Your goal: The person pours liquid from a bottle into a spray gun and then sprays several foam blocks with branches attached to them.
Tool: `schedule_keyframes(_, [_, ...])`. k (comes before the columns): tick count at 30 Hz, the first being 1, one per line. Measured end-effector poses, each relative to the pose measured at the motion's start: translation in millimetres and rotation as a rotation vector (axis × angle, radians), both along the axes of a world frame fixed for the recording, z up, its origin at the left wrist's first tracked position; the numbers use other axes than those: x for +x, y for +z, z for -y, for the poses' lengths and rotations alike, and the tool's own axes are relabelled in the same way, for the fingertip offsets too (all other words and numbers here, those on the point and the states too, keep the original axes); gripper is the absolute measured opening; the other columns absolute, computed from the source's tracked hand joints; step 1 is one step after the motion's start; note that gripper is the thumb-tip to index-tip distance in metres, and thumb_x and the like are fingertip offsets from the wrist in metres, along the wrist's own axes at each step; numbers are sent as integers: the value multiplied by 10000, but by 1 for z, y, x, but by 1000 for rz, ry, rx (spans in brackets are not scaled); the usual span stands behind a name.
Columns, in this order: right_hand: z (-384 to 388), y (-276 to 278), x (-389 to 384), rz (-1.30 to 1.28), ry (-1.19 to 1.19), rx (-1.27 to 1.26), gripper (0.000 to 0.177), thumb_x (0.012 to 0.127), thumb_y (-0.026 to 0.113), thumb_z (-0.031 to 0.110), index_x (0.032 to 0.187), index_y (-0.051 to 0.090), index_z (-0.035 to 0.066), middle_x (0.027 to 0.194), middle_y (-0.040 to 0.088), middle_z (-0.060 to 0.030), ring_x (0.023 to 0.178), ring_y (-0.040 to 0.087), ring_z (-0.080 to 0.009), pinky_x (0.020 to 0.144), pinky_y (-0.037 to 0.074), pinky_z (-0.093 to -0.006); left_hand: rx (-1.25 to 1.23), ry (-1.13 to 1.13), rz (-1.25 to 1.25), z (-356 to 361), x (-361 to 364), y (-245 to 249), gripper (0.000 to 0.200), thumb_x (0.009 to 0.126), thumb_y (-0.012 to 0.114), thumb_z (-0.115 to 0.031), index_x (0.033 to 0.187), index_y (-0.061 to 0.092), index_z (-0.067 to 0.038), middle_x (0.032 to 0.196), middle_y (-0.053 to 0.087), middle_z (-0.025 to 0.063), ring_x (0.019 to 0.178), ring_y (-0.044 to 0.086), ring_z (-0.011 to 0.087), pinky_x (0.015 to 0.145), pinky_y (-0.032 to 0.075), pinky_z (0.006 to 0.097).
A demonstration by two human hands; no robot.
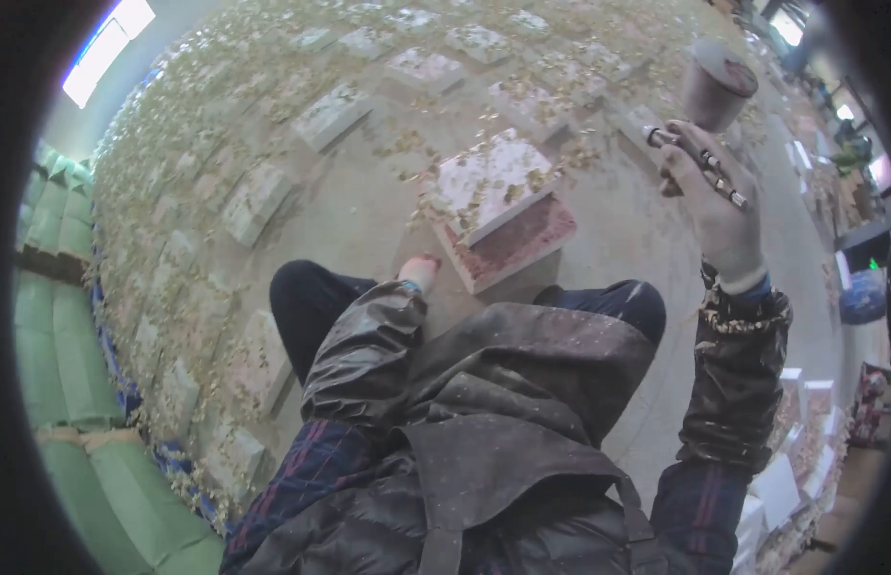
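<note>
- The upper slab [496,179] is lying askew on the lower slab [522,241], leaving a reddish, mottled strip of the lower one showing; the pair is sitting on the floor [354,216] in front of the person, beyond the gap between the knees.
- Loose flakes are lying over the upper slab's pale top, while its long axis is running aslant, from near left to far right.
- The left hand [419,272] is reaching down just beside the pair's near left side, and is the nearer of the two; the pair is lying ahead of it and to its right.
- The left fingers are showing only in part, looking reddish at the tips; how far they are opening, and whether they are touching or gripping anything, I cannot tell.
- The right hand [723,209] is hovering well apart, to the right of the pair, its fingers closing around a metal spray gun [699,153].
- A cup [718,86] is standing out from the gun on the side away from the person, with dark reddish marks showing on it.
- Flake-strewn blocks [332,115] are lying beyond the pair and to its left, each apart from the hands.
</note>
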State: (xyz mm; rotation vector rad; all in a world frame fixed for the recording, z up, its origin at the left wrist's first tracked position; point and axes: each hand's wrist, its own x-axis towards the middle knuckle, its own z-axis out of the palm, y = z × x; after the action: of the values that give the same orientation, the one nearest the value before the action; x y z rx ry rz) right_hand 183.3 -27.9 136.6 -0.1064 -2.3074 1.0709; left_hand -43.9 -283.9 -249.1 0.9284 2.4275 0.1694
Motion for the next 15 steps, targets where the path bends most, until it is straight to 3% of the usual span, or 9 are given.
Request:
schedule_keyframes(2, [-16,5,2,94,-148,-156,359,954,619,116,1266,567,-55,1154,667,-164,905,670,-174,768,593,-247,0,-61,-71,-1,-12,-18,277,911,509,-115,1115,682,-47,1158,638,177,1072,614,352,947,508,427])
schedule_keyframes(5, [-35,-3,19,165,-141,-265,337,968,580,87,1276,552,-48,1152,657,-181,997,664,-240,858,585,-316,-81,-28,-1,-16,-3,12,315,918,532,-92,1205,661,-77,1212,631,152,1125,600,313,987,491,376])
schedule_keyframes(8, [-53,-26,30,236,-92,-407,335,977,538,67,1289,531,-55,1079,655,-172,888,656,-217,804,588,-302,42,96,74,-21,2,-5,258,856,555,-135,1031,729,-62,1036,677,176,988,654,352,861,545,418])
schedule_keyframes(11, [-68,-49,36,226,-163,-431,324,962,574,66,1255,554,-72,1101,648,-182,867,649,-226,717,603,-308,-187,-51,158,-18,-5,-60,480,901,415,-401,1135,628,-40,1151,645,201,1079,593,406,934,463,464])
schedule_keyframes(14, [-83,-62,32,196,-228,-509,310,952,591,79,1229,571,-59,991,657,-164,792,622,-178,675,590,-282,-268,34,189,-60,48,114,501,923,387,-449,1066,660,-54,1081,682,164,1027,626,365,900,477,444])
schedule_keyframes(15, [-88,-66,31,181,-235,-517,307,953,589,79,1227,574,-60,987,658,-166,794,624,-180,675,593,-281,-169,17,173,-66,58,135,462,917,428,-444,1029,671,-67,1028,685,146,983,630,348,868,481,436])
